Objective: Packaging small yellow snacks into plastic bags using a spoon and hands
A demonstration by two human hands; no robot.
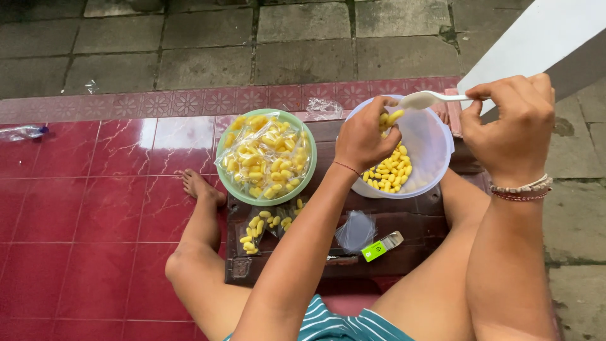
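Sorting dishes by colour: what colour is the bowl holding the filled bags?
Light green bowl, seen in the head view.

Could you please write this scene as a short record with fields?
Left hand: over the white tub, fingers pinching a small clear bag of yellow snacks
Right hand: holds a white spoon
White tub: loose yellow snacks inside
Green bowl: filled bags piled in it
Low wooden table: green lighter, more bags
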